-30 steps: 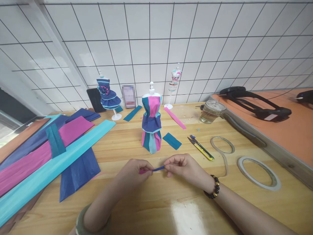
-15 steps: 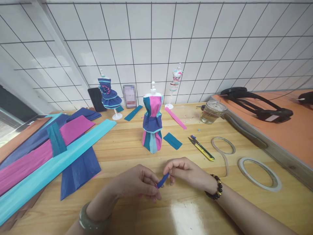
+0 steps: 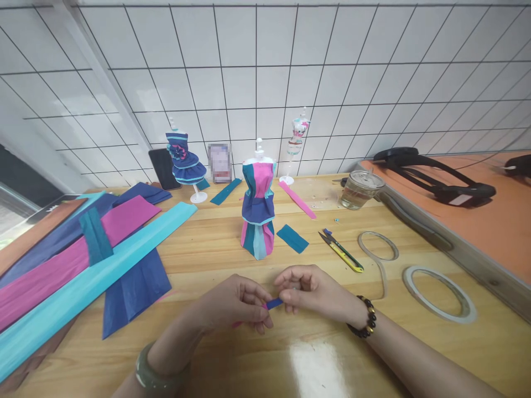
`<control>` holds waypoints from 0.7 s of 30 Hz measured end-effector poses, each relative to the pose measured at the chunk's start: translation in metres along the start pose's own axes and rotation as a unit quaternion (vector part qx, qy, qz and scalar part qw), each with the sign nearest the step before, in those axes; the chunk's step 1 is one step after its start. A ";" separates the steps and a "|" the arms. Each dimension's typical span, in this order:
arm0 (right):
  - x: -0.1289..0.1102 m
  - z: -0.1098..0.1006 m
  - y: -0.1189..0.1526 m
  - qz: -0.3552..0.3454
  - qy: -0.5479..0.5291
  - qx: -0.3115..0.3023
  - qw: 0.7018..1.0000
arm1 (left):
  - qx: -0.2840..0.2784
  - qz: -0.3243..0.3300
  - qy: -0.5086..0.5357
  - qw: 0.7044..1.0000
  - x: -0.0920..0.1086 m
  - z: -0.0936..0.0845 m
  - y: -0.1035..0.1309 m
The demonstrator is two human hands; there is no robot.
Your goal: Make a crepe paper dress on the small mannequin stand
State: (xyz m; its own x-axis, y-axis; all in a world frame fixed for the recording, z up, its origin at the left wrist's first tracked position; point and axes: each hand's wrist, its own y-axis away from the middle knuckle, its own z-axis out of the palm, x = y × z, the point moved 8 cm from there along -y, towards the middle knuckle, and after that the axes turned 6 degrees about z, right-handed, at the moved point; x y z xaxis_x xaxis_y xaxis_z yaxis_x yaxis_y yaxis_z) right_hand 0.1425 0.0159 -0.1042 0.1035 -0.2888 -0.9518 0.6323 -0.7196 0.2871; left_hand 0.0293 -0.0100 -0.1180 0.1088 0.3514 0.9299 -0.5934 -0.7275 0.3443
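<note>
Between my hands, just above the front of the wooden table, is a small blue paper strip [image 3: 274, 303]. My left hand [image 3: 238, 303] pinches its left end, along with a bit of pink paper that peeks out under the fingers. My right hand [image 3: 307, 288] closes thumb and fingers on the strip's right end. Beyond them stands a small mannequin [image 3: 258, 207] in a pink, teal and blue paper dress. A teal paper rectangle [image 3: 292, 238] lies to its right, and yellow-green thread snips [image 3: 343, 254] lie farther right with the blades pointing away.
Crepe paper sheets [image 3: 95, 271] pile up at left. Two more mannequins, one in a blue dress [image 3: 185, 160] and one patterned [image 3: 297, 135], stand near the tiled wall. Tape rolls [image 3: 440, 293], a glass of liquid [image 3: 362, 189] and a black headset [image 3: 440, 177] are at right.
My right thumb has come down onto the strip's end, and the strip has tilted from slanting upward to nearly level. My left hand has barely moved.
</note>
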 end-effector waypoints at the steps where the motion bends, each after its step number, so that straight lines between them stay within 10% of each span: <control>1: 0.003 0.002 -0.001 0.010 -0.005 -0.006 1.000 | -0.002 -0.001 -0.005 1.000 0.000 0.000 0.000; 21: 0.003 0.005 0.000 0.008 0.017 -0.005 1.000 | 0.008 -0.017 -0.071 0.997 -0.003 0.004 -0.002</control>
State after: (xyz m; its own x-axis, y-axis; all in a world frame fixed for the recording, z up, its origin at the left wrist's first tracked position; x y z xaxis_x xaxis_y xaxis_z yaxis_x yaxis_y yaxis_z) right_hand 0.1390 0.0115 -0.1066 0.1389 -0.2786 -0.9503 0.6387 -0.7082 0.3010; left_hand 0.0331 -0.0124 -0.1209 0.2422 0.2898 0.9259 -0.5743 -0.7264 0.3776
